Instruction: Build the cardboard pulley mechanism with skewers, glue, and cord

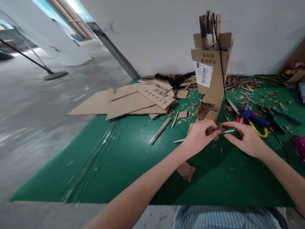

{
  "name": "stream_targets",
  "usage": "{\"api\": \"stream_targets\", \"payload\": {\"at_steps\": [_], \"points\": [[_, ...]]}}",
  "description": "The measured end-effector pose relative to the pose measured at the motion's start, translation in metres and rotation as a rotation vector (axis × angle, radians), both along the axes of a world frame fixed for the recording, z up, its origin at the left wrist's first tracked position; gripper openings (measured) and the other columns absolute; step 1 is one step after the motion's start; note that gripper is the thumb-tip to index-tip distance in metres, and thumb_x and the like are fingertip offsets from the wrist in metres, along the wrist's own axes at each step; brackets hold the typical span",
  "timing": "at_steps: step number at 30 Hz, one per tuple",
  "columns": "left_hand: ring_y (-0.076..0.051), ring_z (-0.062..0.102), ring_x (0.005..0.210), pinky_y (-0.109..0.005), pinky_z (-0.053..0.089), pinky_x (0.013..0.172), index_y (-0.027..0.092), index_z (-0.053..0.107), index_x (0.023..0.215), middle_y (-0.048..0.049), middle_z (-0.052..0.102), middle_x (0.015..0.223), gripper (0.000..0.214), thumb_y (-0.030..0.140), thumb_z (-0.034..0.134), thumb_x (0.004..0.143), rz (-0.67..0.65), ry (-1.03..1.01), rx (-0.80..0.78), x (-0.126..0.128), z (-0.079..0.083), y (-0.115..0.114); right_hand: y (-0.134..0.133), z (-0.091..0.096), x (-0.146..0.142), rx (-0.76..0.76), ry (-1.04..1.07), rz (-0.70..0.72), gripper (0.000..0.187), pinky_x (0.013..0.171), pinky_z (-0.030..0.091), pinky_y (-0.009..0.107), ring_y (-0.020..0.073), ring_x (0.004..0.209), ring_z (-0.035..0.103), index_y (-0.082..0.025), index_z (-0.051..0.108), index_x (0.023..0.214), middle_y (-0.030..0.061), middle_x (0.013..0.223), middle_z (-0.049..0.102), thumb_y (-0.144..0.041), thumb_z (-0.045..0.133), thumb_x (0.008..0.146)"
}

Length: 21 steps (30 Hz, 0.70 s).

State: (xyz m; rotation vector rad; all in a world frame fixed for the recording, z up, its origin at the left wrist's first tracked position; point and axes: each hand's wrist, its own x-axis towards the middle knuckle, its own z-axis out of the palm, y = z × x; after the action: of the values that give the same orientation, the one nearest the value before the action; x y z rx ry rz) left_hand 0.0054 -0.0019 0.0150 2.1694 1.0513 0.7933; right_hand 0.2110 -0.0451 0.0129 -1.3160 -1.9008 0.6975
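Note:
My left hand (pixel 202 133) and my right hand (pixel 247 138) meet just in front of the tall cardboard box. Between their fingertips is a small brown cardboard piece (pixel 222 128), pinched from both sides; its exact shape is too small to make out. A thin wooden stick (pixel 230 131) shows beside it, near my right fingers. The cardboard box (pixel 209 86) stands upright with a wheel (pixel 210 22) mounted between two uprights on top, and a black cord hangs down its front. Beyond my right hand lie a blue glue gun (pixel 254 117) and scissors with a yellow handle (pixel 259 132).
Flat cardboard sheets (pixel 133 103) are stacked at the left back of the green table (pixel 124 159). A glue stick (pixel 160 130), teal-handled pliers (pixel 276 119) and many cardboard scraps lie about. A cardboard piece (pixel 186 171) rests near my left forearm.

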Motion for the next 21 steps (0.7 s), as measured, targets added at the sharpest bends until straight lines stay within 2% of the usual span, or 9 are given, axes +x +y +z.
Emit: {"api": "stream_targets", "payload": {"at_steps": [7, 21], "points": [[-0.012, 0.05, 0.064, -0.026, 0.034, 0.059, 0.017, 0.061, 0.073, 0.0019, 0.058, 0.07, 0.015, 0.021, 0.066, 0.087, 0.007, 0.019, -0.078, -0.0003, 0.0023, -0.0006, 0.0003, -0.0038, -0.0005, -0.046, 0.084, 0.025, 0.045, 0.101, 0.058, 0.042, 0.0265, 0.118, 0.069, -0.016, 0.058, 0.129, 0.0133, 0.122, 0.073, -0.032, 0.064, 0.088], [-0.013, 0.049, 0.064, -0.026, 0.033, 0.059, 0.017, 0.06, 0.071, 0.0019, 0.054, 0.068, 0.016, 0.021, 0.066, 0.085, -0.015, 0.005, -0.07, -0.0001, 0.0015, -0.0007, -0.0001, -0.0058, 0.0007, -0.03, 0.071, 0.031, 0.041, 0.101, 0.057, 0.043, 0.0246, 0.116, 0.069, -0.018, 0.059, 0.126, 0.0108, 0.121, 0.073, -0.031, 0.064, 0.088]]}}
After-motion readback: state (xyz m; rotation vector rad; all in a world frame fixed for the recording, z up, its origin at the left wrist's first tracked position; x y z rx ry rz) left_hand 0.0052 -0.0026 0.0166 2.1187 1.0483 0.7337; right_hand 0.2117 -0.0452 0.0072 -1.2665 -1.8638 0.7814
